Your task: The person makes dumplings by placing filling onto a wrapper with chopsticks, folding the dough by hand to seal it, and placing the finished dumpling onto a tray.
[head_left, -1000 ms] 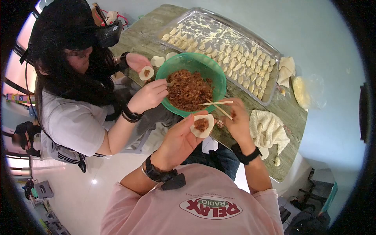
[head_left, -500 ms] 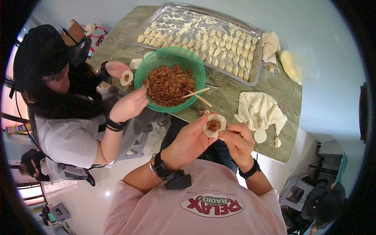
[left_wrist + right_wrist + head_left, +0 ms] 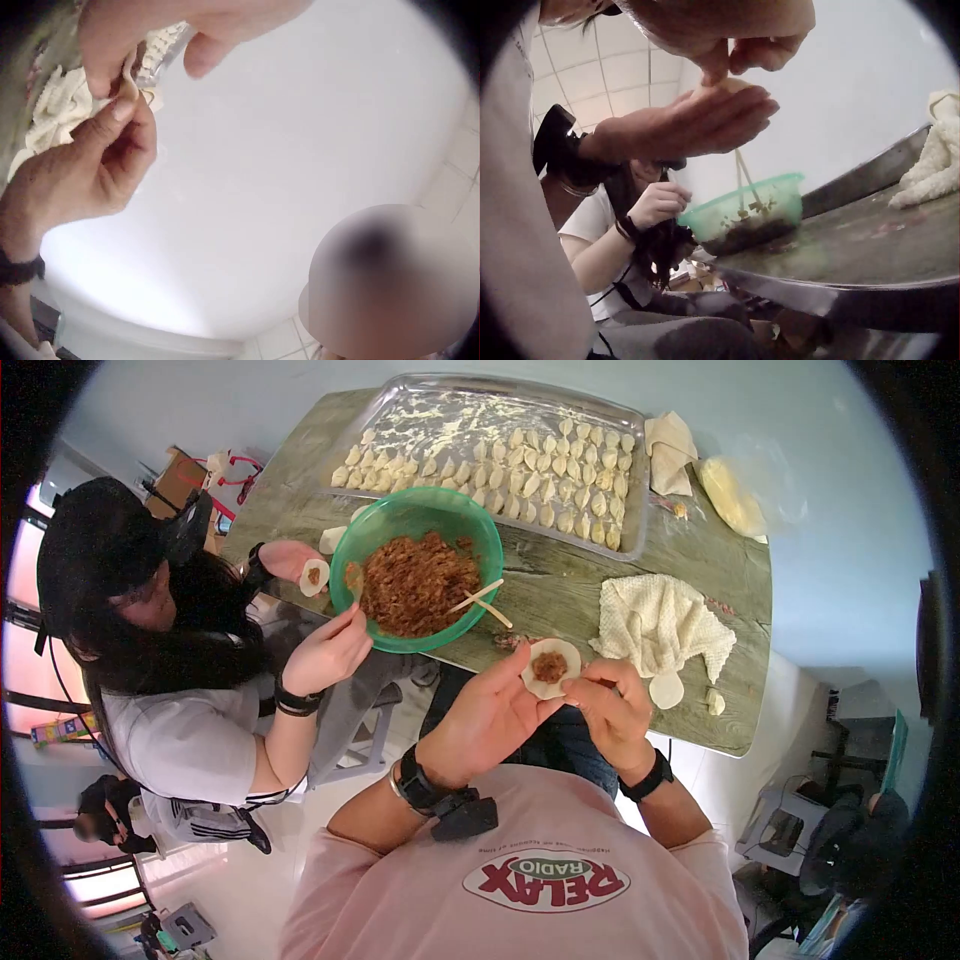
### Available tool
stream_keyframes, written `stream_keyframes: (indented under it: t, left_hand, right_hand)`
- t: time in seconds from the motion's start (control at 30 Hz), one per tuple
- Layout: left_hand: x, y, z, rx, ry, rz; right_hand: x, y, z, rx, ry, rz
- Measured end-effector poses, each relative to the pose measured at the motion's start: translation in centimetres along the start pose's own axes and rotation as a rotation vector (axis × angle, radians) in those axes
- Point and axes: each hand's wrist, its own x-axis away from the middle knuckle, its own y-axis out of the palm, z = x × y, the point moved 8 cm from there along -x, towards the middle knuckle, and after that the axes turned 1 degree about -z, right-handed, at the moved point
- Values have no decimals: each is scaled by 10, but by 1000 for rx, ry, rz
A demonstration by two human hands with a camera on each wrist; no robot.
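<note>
Sitting at far left: a second person [image 3: 180,730] in a pale shirt, who is holding a filled dough round [image 3: 313,577]. Next along: a green bowl [image 3: 415,506] of brown filling [image 3: 420,575]. Chopsticks [image 3: 487,590] are now leaning crossed against its rim; one second ago the right hand was holding them there. Next: the left hand [image 3: 488,712], which is staying palm up as before, its fingers lying nearly straight and open under a second piece, the flat dough disc [image 3: 573,658]. This disc is resting on those fingers, beyond the palm, and a dab of filling [image 3: 549,667] is sitting at its middle. Next: the right hand [image 3: 612,710], now away from the chopsticks and pinching the disc's near right edge between thumb and forefinger, leaving no gap; its other fingers are curling inward. The disc is thus lying between both hands, touching each. Last, at right: a cream cloth [image 3: 650,622], which is lying rumpled on the table [image 3: 702,726].
</note>
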Motion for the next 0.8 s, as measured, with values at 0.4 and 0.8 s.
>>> stream_keyframes:
  t: [0.4,0.8]
  left_hand:
    - [-1,-10,-6,-781,128,76]
    - [4,-9,-2,-736,378,165]
  right_hand:
    - [3,-8,13,-118,310,70]
    - [43,9,48,-785,784,236]
